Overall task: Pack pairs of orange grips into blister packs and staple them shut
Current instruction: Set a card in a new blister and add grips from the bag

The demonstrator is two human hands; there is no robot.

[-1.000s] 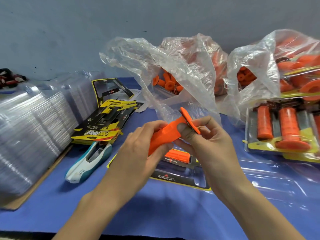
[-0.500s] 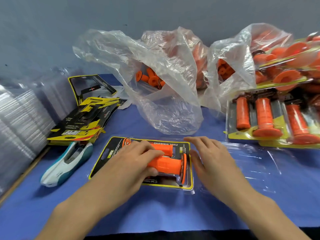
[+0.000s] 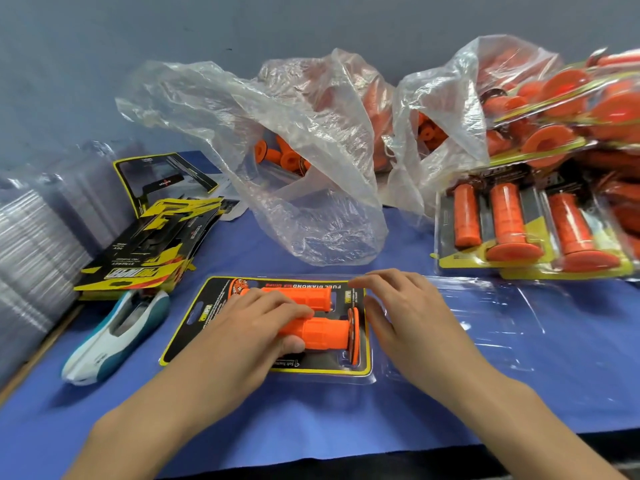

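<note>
Both hands are down on the blister pack (image 3: 202, 318), which lies flat on the blue table cover (image 3: 311, 427) at the near middle. The left hand (image 3: 249, 327) has its fingers curled over the near grip (image 3: 323, 334) with the thumb against its near side, holding it on the yellow-and-black card. The far grip (image 3: 301, 296) lies just beside it, parallel, with its flange to the left, while the near grip's flange points right. The right hand (image 3: 408, 317) is loose and spread, holding nothing, its fingertips resting at the pack's far right corner. A clear flap (image 3: 491, 317) lies flat to the right of the pack. Over on the left, the white-and-teal stapler (image 3: 114, 337) sits well apart from both hands, with a stack of printed cards (image 3: 145, 251) just beyond it and clear shells (image 3: 31, 251) piled at the far left. Two plastic bags (image 3: 311, 168) of loose orange grips stand at the back, and finished packs (image 3: 512, 230) are heaped on the right.
</note>
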